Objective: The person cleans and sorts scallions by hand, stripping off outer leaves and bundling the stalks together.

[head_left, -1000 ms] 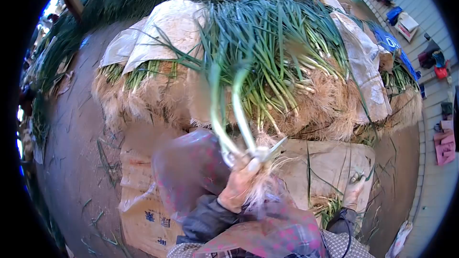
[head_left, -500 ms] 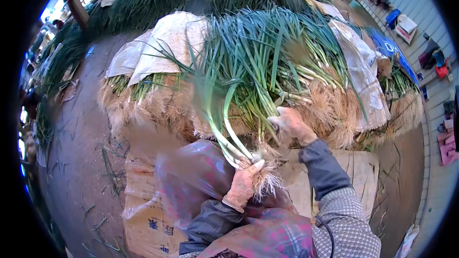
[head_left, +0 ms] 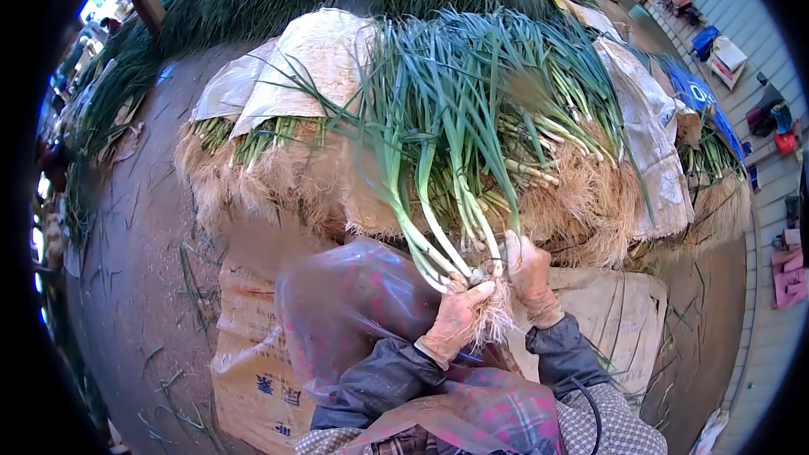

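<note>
Your left hand (head_left: 453,318) is at the near edge of the onion pile (head_left: 552,76), grip pinching several onion stalks (head_left: 436,231) just above their roots (head_left: 495,310); their leaves reach up over the pile. Your right hand (head_left: 529,274) is just beside it, same edge, near a green leaf (head_left: 513,219). Can't tell if that grip is pinching it. White sack (head_left: 308,63) covers part of the pile's left.

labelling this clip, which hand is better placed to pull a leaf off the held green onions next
Probably the right hand: it sits close beside the held green onions, its fingertips at a green leaf, while the left hand is occupied gripping the bunch near its roots.
</note>
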{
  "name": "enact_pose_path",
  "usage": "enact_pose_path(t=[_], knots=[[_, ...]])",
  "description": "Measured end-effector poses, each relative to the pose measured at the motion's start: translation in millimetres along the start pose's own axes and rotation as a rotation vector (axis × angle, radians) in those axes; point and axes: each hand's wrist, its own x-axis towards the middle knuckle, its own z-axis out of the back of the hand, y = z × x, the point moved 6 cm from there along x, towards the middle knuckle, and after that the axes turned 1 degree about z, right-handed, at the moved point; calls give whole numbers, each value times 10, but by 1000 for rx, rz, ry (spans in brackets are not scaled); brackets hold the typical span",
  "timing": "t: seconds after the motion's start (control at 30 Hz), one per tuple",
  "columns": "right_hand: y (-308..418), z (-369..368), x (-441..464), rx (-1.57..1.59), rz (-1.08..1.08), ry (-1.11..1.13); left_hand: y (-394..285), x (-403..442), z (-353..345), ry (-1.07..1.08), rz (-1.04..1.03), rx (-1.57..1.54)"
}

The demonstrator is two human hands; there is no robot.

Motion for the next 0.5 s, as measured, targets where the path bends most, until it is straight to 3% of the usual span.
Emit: enact_pose_path(t=[0.03, 0.1, 0.13, 0.17, 0.23, 0.3, 0.37, 0.47, 0.5], knots=[[95, 25, -20, 6, 7, 5, -7, -15, 52, -24, 14, -10], [21, -23, -138, 559, -415, 18, -53, -81, 75, 12, 63, -65], [48, -89, -200, 849, -552, 95, -92, -116, 78, 18, 44, -69], [30, -154, -251, 853, -558, 97, -139, -164, 45, 28, 26, -72], [-141, -487, -425, 1390, -873, -7, -296, -311, -136, 16, -24, -102], [-155, -803, -396, 1512, -798, 332, -258, -315, 50, 140, 39, -151], [-188, -1113, -292, 1597, -794, 528, -249, -284, 94, 161, 19, -121], [426, -583, 215, 1447, -730, 548, -192, -298, 134, 142, -4, -83], [301, -680, 270, 1451, -729, 546, -191, -267, 160, 114, -27, -69]])
